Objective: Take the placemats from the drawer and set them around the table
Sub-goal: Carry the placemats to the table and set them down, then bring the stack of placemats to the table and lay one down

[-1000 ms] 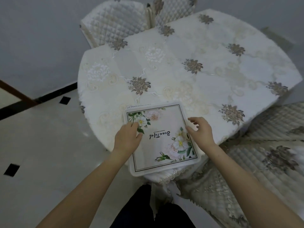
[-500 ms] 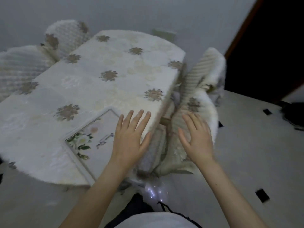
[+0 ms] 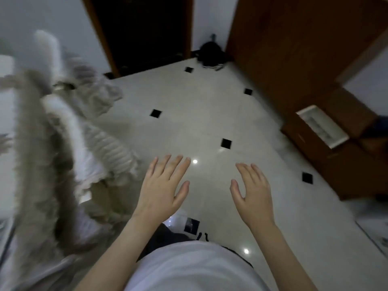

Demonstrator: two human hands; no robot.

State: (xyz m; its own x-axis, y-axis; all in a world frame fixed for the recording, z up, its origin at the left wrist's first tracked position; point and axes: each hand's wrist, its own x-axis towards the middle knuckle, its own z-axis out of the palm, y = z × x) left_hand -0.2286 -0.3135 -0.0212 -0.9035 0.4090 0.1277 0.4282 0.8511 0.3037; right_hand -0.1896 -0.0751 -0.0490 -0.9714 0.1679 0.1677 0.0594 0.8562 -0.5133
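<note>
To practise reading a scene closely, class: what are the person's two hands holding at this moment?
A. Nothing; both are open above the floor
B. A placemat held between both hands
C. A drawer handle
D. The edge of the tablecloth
A: the left hand and the right hand are spread with straight fingers over the tiled floor, holding nothing.
</note>
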